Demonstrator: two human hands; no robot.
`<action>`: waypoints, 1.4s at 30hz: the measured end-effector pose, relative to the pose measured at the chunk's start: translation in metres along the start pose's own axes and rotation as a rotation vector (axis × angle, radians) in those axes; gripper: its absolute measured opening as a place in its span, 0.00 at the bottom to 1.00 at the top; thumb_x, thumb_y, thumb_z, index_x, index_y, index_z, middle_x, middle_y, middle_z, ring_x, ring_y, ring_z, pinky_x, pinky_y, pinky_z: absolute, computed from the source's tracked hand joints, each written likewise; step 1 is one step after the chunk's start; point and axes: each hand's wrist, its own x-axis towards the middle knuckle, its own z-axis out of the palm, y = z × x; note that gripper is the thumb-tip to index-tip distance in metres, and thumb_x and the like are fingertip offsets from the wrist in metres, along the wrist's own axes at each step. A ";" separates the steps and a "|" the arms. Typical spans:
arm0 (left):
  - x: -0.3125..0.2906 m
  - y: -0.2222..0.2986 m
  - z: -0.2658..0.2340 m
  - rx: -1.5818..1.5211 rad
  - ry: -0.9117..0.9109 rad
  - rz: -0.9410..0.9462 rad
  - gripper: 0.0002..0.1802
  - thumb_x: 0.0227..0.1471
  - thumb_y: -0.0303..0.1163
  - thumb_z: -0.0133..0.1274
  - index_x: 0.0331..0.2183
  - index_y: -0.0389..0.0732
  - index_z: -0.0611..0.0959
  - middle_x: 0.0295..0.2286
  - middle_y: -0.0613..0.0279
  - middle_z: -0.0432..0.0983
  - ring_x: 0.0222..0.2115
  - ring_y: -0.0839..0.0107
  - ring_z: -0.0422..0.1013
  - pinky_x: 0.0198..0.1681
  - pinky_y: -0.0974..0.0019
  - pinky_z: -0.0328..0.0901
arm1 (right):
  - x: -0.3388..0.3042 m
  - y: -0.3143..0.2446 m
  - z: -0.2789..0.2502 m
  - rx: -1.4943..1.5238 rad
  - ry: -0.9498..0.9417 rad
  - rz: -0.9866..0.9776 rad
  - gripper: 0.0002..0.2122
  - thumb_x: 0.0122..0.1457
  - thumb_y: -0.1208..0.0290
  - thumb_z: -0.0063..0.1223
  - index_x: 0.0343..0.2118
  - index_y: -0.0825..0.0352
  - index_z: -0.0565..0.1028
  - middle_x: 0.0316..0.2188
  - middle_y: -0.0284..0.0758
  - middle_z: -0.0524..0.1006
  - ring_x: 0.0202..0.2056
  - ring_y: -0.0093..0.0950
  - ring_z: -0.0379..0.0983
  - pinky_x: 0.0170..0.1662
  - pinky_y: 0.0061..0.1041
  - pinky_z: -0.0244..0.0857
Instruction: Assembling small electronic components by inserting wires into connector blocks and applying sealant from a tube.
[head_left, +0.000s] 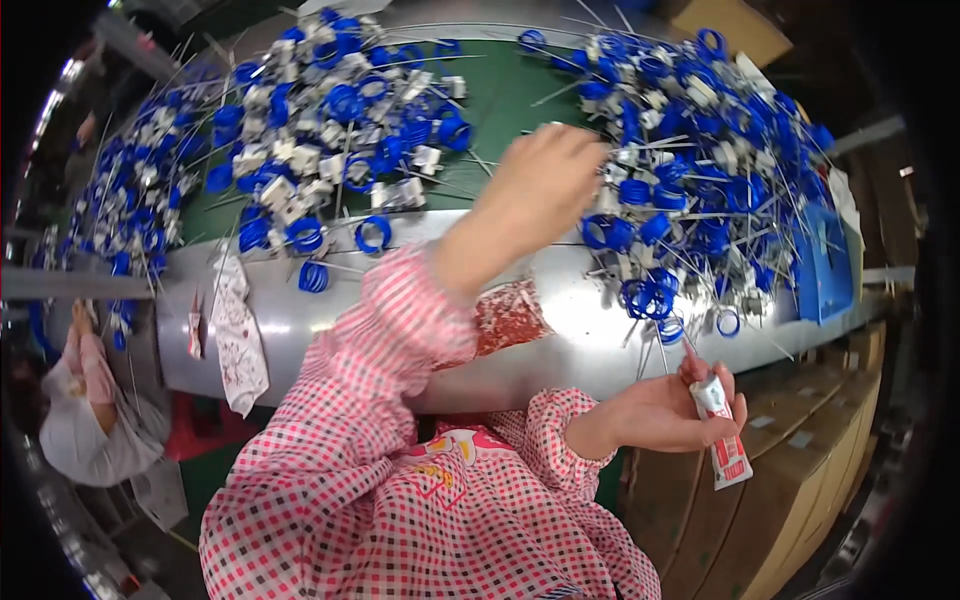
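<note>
My right hand point(670, 410) is closed round a white and red squeeze tube point(722, 430), its reddish nozzle pointing up toward the table's near edge. My left hand point(545, 185) reaches across to the left side of the right-hand pile of blue coiled wire parts point(690, 180), which have white blocks and thin metal leads. Its fingers are curled in, and whatever they hold is hidden. A few coils point(655, 297) lie at the pile's near edge, close to the tube's nozzle.
A second pile of the same parts point(345, 125) covers the left of the green belt point(500, 95). A stained white cloth point(237, 335) and a small tube point(195, 328) lie on the metal table edge point(600, 350). At right stand a blue bin point(825, 265) and cardboard boxes point(760, 490). Another person point(95, 420) sits at left.
</note>
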 end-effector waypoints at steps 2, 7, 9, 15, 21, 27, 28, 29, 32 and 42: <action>-0.044 -0.011 -0.051 -0.026 0.078 -0.147 0.13 0.47 0.26 0.46 0.38 0.36 0.73 0.33 0.55 0.71 0.36 0.60 0.68 0.39 0.64 0.62 | -0.015 0.000 0.001 -0.040 -0.056 0.046 0.17 0.58 0.53 0.32 0.35 0.66 0.58 0.22 0.36 0.67 0.18 0.23 0.60 0.21 0.17 0.57; -0.150 -0.049 -0.143 0.307 0.333 -0.589 0.10 0.44 0.24 0.47 0.34 0.35 0.74 0.31 0.50 0.71 0.33 0.56 0.68 0.35 0.62 0.62 | -0.050 0.020 -0.011 -0.015 -0.387 0.119 0.17 0.56 0.54 0.35 0.30 0.68 0.62 0.21 0.37 0.69 0.16 0.25 0.65 0.17 0.17 0.62; -0.176 -0.061 -0.162 0.384 0.422 -0.646 0.10 0.44 0.23 0.46 0.34 0.35 0.73 0.31 0.50 0.70 0.33 0.56 0.67 0.36 0.63 0.62 | -0.062 0.025 -0.019 -0.017 -0.536 0.185 0.14 0.55 0.60 0.38 0.30 0.69 0.63 0.20 0.38 0.69 0.14 0.25 0.65 0.15 0.17 0.63; -0.178 -0.083 -0.176 0.510 0.325 -0.512 0.18 0.41 0.23 0.48 0.39 0.38 0.70 0.39 0.52 0.66 0.38 0.55 0.65 0.40 0.59 0.60 | -0.093 0.008 -0.022 -0.059 -0.814 0.404 0.09 0.52 0.71 0.40 0.31 0.72 0.63 0.21 0.40 0.71 0.17 0.26 0.68 0.22 0.20 0.64; -0.168 -0.093 -0.185 0.505 -0.030 -0.670 0.21 0.38 0.23 0.49 0.40 0.44 0.71 0.43 0.53 0.61 0.38 0.56 0.65 0.37 0.57 0.60 | -0.101 -0.003 -0.034 -0.102 -1.017 0.349 0.08 0.51 0.73 0.43 0.32 0.72 0.64 0.23 0.40 0.73 0.25 0.25 0.70 0.33 0.20 0.64; -0.180 -0.128 -0.178 0.573 0.248 -0.440 0.11 0.35 0.20 0.45 0.27 0.42 0.74 0.30 0.58 0.68 0.30 0.60 0.66 0.29 0.58 0.57 | -0.099 0.004 -0.047 -0.225 -1.081 0.519 0.04 0.46 0.80 0.51 0.26 0.70 0.73 0.29 0.37 0.74 0.37 0.29 0.69 0.44 0.28 0.60; -0.176 -0.127 -0.184 0.501 0.336 -0.393 0.09 0.37 0.19 0.44 0.26 0.41 0.74 0.28 0.57 0.68 0.27 0.58 0.66 0.27 0.59 0.58 | -0.099 0.002 -0.048 -0.227 -1.090 0.486 0.05 0.45 0.81 0.51 0.28 0.70 0.73 0.29 0.37 0.74 0.37 0.30 0.68 0.44 0.28 0.60; -0.172 -0.116 -0.194 0.457 0.352 -0.353 0.08 0.38 0.19 0.44 0.26 0.39 0.74 0.26 0.55 0.69 0.26 0.56 0.67 0.27 0.60 0.60 | -0.094 0.007 -0.057 -0.247 -1.210 0.346 0.06 0.45 0.81 0.51 0.29 0.70 0.73 0.31 0.37 0.73 0.37 0.30 0.68 0.43 0.27 0.60; -0.163 -0.069 -0.195 0.299 0.426 -0.394 0.10 0.38 0.18 0.45 0.28 0.37 0.75 0.26 0.53 0.71 0.27 0.56 0.68 0.29 0.62 0.62 | -0.094 -0.001 -0.054 -0.220 -1.238 0.471 0.09 0.45 0.81 0.51 0.32 0.71 0.73 0.34 0.39 0.72 0.36 0.29 0.69 0.40 0.24 0.61; -0.235 0.025 -0.111 -0.047 -0.229 -0.546 0.14 0.38 0.27 0.52 0.33 0.38 0.73 0.29 0.56 0.68 0.33 0.60 0.65 0.35 0.63 0.59 | -0.108 -0.003 -0.076 -0.126 -1.507 0.491 0.10 0.45 0.82 0.49 0.34 0.72 0.71 0.36 0.42 0.72 0.41 0.31 0.67 0.44 0.25 0.60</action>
